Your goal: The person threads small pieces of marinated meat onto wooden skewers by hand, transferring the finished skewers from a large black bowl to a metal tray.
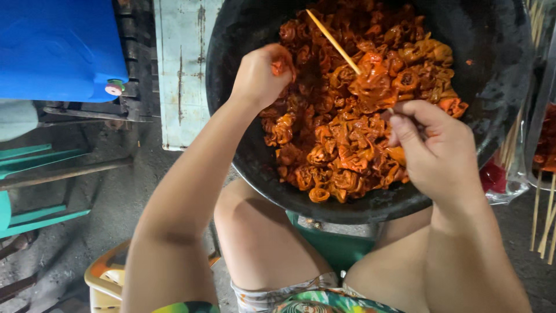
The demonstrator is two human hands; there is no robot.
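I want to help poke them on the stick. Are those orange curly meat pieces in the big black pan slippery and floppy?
Probably both. The orange pieces look glossy and wet, so likely slippery. They lie folded and curled, and those threaded on the skewer sag around it, so probably floppy. The left hand pinches one small piece, so each seems light.

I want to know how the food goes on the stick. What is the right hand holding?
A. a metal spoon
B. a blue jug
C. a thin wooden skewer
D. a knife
C: the right hand grips a thin wooden skewer with orange meat pieces threaded on it, above the big black pan.
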